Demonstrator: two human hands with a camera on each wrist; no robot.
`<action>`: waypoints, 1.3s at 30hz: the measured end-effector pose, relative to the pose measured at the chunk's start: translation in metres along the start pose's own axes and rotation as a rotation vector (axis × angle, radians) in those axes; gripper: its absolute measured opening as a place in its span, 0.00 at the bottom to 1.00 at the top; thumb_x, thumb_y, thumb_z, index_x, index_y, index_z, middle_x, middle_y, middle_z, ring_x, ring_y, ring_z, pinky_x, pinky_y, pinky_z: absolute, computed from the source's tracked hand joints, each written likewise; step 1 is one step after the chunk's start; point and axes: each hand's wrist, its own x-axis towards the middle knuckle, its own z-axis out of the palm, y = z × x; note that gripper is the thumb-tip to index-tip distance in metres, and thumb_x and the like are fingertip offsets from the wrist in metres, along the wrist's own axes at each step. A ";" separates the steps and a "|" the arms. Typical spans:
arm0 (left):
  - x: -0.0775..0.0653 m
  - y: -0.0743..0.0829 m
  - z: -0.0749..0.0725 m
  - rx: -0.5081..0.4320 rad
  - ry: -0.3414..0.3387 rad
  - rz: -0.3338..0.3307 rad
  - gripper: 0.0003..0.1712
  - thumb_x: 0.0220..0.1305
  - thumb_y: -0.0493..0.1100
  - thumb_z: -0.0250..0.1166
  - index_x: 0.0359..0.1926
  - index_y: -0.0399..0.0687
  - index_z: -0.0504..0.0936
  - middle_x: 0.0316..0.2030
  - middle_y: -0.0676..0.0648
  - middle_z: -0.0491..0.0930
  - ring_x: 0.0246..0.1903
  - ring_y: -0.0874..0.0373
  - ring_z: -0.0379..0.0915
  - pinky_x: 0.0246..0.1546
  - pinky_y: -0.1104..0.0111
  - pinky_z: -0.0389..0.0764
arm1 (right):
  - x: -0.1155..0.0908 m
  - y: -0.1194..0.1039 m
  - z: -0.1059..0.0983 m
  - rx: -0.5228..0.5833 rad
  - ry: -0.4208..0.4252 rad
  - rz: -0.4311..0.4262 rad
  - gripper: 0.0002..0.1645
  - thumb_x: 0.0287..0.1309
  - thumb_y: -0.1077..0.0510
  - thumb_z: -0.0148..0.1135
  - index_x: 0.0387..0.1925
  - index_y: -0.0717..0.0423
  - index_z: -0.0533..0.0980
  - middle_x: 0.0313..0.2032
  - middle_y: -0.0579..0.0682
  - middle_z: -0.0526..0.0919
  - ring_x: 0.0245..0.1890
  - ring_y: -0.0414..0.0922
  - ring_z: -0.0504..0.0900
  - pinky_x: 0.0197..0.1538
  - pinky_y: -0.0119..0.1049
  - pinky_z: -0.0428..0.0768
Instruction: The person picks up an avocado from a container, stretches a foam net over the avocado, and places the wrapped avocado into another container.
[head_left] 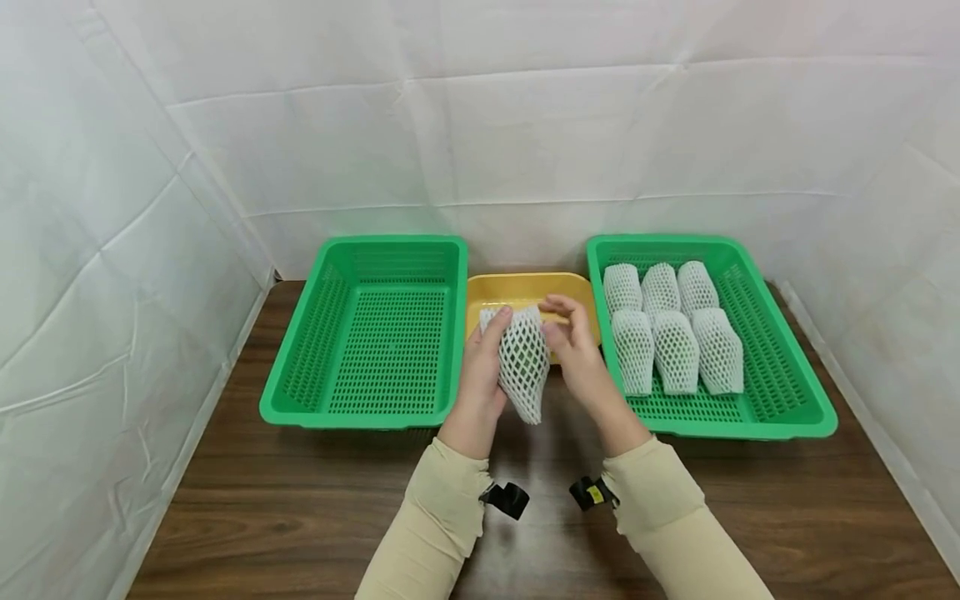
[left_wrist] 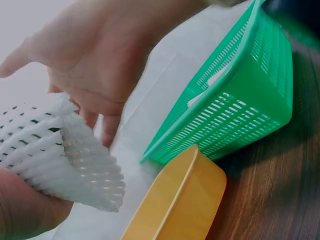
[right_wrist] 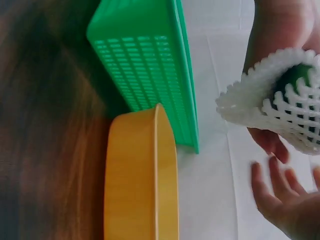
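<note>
My left hand grips a white foam net sleeve above the table, between the two green baskets. Something dark green shows through the mesh and at the sleeve's gaping end in the right wrist view; its kind is mostly hidden by the net. The sleeve's narrow end points toward me in the head view. My right hand is at the sleeve's right side, its fingers loosely bent and holding nothing. In the left wrist view the right palm faces the sleeve.
A green basket with nothing in it stands on the left. Several white netted pieces sit in two rows in the right green basket. Between them lies a yellow tray, partly behind my hands. White sheeting encloses the wooden table.
</note>
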 end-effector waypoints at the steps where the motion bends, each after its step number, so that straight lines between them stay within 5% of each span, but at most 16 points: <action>1: 0.000 0.000 0.001 -0.008 0.012 0.013 0.10 0.66 0.49 0.57 0.36 0.47 0.76 0.29 0.51 0.76 0.29 0.62 0.73 0.32 0.72 0.74 | -0.003 0.002 -0.002 -0.009 -0.049 0.051 0.41 0.63 0.40 0.50 0.64 0.63 0.52 0.58 0.60 0.60 0.53 0.52 0.68 0.51 0.41 0.71; 4: 0.000 -0.002 0.005 -0.005 0.051 0.039 0.12 0.65 0.49 0.58 0.38 0.45 0.78 0.31 0.49 0.76 0.31 0.61 0.73 0.33 0.72 0.75 | -0.012 0.005 -0.005 -0.039 -0.153 0.160 0.41 0.61 0.47 0.57 0.67 0.57 0.51 0.58 0.61 0.62 0.53 0.55 0.69 0.50 0.45 0.73; 8: -0.003 -0.006 0.008 0.059 0.078 0.042 0.17 0.63 0.53 0.60 0.40 0.44 0.79 0.33 0.48 0.77 0.34 0.59 0.74 0.35 0.70 0.76 | -0.021 0.004 -0.005 -0.042 -0.146 0.216 0.41 0.58 0.53 0.62 0.66 0.56 0.53 0.53 0.60 0.68 0.49 0.52 0.72 0.49 0.42 0.74; 14: -0.008 -0.004 0.003 0.226 -0.022 0.082 0.19 0.67 0.51 0.55 0.49 0.41 0.75 0.38 0.50 0.76 0.42 0.57 0.72 0.44 0.67 0.71 | -0.024 0.000 -0.022 -0.078 -0.099 0.246 0.42 0.55 0.57 0.65 0.65 0.56 0.53 0.52 0.60 0.68 0.48 0.52 0.72 0.47 0.43 0.75; 20: -0.009 0.011 -0.011 0.337 -0.087 0.194 0.17 0.64 0.36 0.58 0.52 0.33 0.71 0.49 0.43 0.74 0.53 0.49 0.66 0.48 0.65 0.68 | -0.025 -0.013 -0.071 -0.264 -0.068 0.316 0.43 0.55 0.54 0.65 0.65 0.56 0.51 0.54 0.62 0.66 0.50 0.55 0.71 0.48 0.47 0.74; 24: -0.017 0.026 -0.030 0.570 -0.114 0.239 0.16 0.61 0.34 0.61 0.50 0.32 0.72 0.49 0.37 0.73 0.52 0.47 0.67 0.49 0.64 0.69 | -0.025 -0.023 -0.108 -0.429 -0.060 0.344 0.47 0.55 0.51 0.65 0.67 0.56 0.49 0.57 0.63 0.59 0.52 0.57 0.67 0.48 0.48 0.73; 29: -0.034 0.036 -0.065 0.891 -0.129 0.195 0.19 0.62 0.42 0.62 0.52 0.38 0.73 0.52 0.41 0.73 0.54 0.48 0.65 0.52 0.56 0.67 | -0.027 -0.020 -0.147 -0.553 -0.062 0.357 0.48 0.58 0.51 0.61 0.69 0.57 0.44 0.60 0.66 0.54 0.53 0.60 0.65 0.45 0.51 0.73; 34: -0.049 0.033 -0.093 1.158 -0.071 0.150 0.20 0.63 0.44 0.61 0.54 0.41 0.73 0.54 0.43 0.70 0.55 0.49 0.63 0.53 0.53 0.66 | -0.033 -0.010 -0.173 -0.584 -0.085 0.400 0.44 0.59 0.51 0.59 0.66 0.57 0.45 0.62 0.66 0.54 0.53 0.59 0.66 0.45 0.49 0.71; 39: -0.052 0.021 -0.104 1.364 -0.019 0.160 0.21 0.62 0.47 0.62 0.54 0.44 0.74 0.53 0.44 0.71 0.55 0.48 0.64 0.52 0.51 0.66 | -0.034 0.002 -0.186 -0.623 -0.189 0.427 0.38 0.59 0.51 0.59 0.63 0.60 0.52 0.54 0.65 0.64 0.48 0.56 0.69 0.42 0.45 0.73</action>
